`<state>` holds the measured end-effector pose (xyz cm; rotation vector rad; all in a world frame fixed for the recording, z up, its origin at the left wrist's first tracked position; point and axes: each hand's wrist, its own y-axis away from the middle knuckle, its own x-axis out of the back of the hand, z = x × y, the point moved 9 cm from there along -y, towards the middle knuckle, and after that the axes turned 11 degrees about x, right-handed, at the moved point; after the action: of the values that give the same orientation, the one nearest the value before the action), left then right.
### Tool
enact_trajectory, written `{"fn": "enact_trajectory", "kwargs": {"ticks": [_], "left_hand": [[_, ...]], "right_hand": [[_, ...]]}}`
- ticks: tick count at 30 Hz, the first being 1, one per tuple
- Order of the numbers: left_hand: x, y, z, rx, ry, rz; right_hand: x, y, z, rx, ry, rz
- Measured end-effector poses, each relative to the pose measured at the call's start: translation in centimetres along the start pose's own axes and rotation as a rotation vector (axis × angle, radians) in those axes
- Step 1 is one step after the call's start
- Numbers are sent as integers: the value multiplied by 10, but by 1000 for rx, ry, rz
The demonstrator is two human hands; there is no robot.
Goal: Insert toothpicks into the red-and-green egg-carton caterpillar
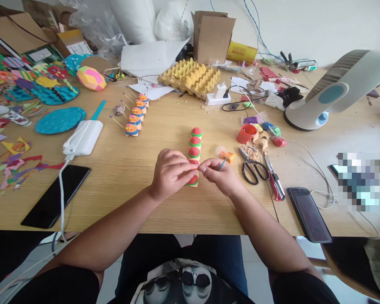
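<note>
Past the black printed shirt (177,280), mid-frame, left hand (171,173) pinches the near end of the red-and-green painted egg-carton row (195,141) while right hand (221,177) nips a thin blue strip (222,164), best done with fingertips close and the row braced, I'd say.

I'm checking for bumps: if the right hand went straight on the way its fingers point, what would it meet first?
Probably the left hand: the right hand points leftward at its fingertips, just above the red and green caterpillar; depth is unclear.
</note>
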<state>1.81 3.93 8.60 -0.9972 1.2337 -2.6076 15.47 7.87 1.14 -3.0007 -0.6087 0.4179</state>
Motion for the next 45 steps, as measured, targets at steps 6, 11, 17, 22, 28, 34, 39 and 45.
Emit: {"fn": "enact_trajectory", "kwargs": {"ticks": [6,11,17,22,28,34,39,45], "left_hand": [[3,0,3,-20,15,22],[2,0,1,-8,16,15],[0,-2,-2,51,106,-39],[-2,-4,-8,124,235,-84],[-6,-2,-9,89,217,-92],[-7,0,-7,70,142,-105],[-4,0,-1,6,93,-63],[-4,0,0,6,70,-64]], "right_hand": [[0,1,0,-11,-4,6],[-2,0,-1,-6,-11,-13],[4,0,4,-44,-25,10],[3,1,6,-92,-104,-5],[0,2,6,-121,-126,-11],[-1,2,7,-128,-126,-9],[-2,3,7,-132,-134,2],[-1,3,8,-129,-130,-6]]}}
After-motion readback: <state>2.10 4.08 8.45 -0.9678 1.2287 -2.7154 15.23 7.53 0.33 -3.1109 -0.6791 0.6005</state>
